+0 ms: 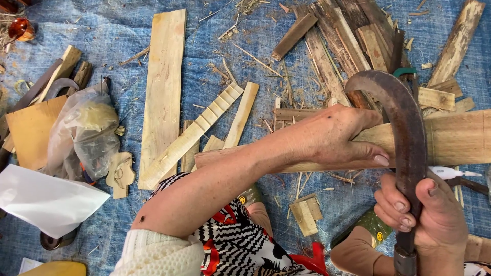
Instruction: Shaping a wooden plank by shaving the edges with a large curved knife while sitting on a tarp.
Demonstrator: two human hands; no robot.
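- My left hand (337,140) is clamped over a wide, pale split length of bamboo (450,138) lying crosswise on the blue woven tarp (123,30), pinning it down.
- My right hand (432,214) is clenched round the handle of one rusty, curved iron sickle (404,117), its blade arching over the bamboo just beside my left thumb.
- I judge this the splitting step; the next cut calls for my thumb to be well apart from the blade.
- Counted: one sickle, one long flat plank (163,87), one notched slat (192,135), one clear plastic bag (84,133).
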